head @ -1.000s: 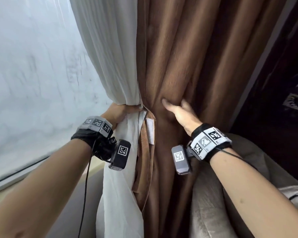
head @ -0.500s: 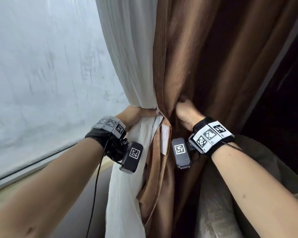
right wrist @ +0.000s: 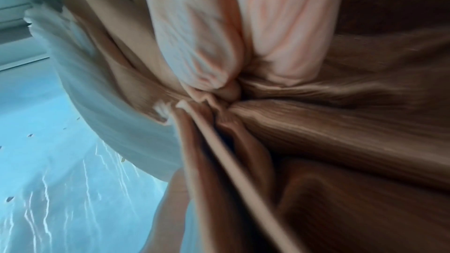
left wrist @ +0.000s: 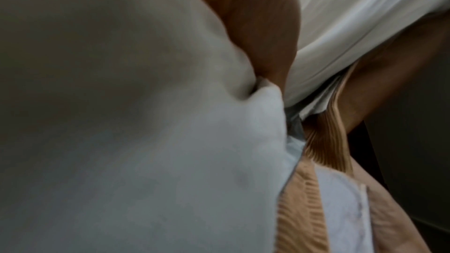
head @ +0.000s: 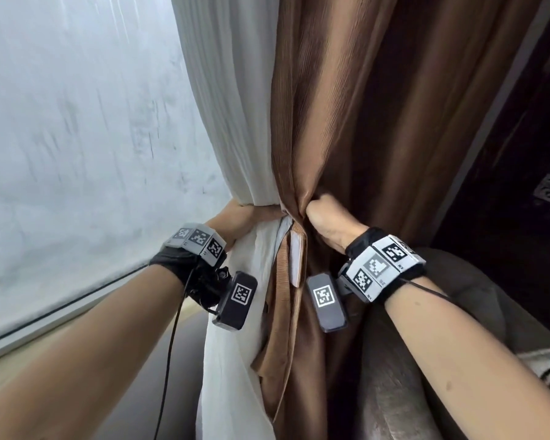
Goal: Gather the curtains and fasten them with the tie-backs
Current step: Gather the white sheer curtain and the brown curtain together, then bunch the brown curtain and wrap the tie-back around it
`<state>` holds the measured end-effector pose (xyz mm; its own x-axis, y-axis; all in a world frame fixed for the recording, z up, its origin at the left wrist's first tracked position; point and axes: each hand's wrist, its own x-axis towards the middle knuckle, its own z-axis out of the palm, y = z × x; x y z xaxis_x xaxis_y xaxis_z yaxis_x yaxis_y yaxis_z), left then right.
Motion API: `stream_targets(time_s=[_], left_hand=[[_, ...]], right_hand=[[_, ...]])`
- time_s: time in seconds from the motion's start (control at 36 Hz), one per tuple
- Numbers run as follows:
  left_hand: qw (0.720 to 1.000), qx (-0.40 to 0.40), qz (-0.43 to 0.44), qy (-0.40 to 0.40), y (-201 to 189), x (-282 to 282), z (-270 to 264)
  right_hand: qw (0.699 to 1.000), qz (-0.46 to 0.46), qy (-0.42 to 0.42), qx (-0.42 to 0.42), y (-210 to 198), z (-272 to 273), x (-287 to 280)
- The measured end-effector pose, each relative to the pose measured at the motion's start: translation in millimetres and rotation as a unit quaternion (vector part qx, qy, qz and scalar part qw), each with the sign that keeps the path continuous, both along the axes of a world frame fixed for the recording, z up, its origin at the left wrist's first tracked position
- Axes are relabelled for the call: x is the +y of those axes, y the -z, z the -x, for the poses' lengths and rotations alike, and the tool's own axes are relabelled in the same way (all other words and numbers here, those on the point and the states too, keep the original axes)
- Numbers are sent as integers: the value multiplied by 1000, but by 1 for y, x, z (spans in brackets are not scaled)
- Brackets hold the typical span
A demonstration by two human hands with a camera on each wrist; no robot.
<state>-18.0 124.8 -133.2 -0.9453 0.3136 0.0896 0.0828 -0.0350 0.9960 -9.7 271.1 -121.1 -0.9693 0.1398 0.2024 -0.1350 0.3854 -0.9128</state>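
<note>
We're mid-gather: left hand (head: 235,219) wrapped round the white curtain (head: 226,100), right hand (head: 326,219) fisted on brown curtain (head: 346,122) folds beside it, tie-back (head: 294,258) dangling between, so next we probably wrap and fasten it.

Head view: from above, facing forward and down over both forearms at the brown curtain (head: 346,122) centre frame | Left wrist view: pressed close against white curtain (left wrist: 121,122) folds, blurred | Right wrist view: close under bunched brown folds | Shared: the gathered curtain waist
</note>
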Motion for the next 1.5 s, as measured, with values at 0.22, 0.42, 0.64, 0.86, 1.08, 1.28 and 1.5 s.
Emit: stream_targets(time_s=[0.22, 0.42, 0.64, 0.86, 1.08, 1.28, 1.5], left_hand=[[994, 19, -32, -101, 3, 0, 6], [992, 42, -12, -116, 3, 1, 14], [989, 81, 117, -32, 2, 15, -2], [971, 138, 170, 96, -5, 12, 3], [986, 86, 140, 6, -59, -17, 5], [960, 80, 163, -215, -58, 21, 4], [927, 92, 153, -330, -49, -4, 20]], right_hand=[[998, -47, 2, 52, -8, -5, 15], [994, -1, -111, -24, -18, -18, 20], [995, -3, -97, 15, -13, -19, -10], [994, -41, 8, 96, -8, -9, -11], [985, -126, 83, 81, -4, 6, -21], [988, -147, -9, 52, -16, -9, -51], [969, -210, -124, 41, -4, -5, -45]])
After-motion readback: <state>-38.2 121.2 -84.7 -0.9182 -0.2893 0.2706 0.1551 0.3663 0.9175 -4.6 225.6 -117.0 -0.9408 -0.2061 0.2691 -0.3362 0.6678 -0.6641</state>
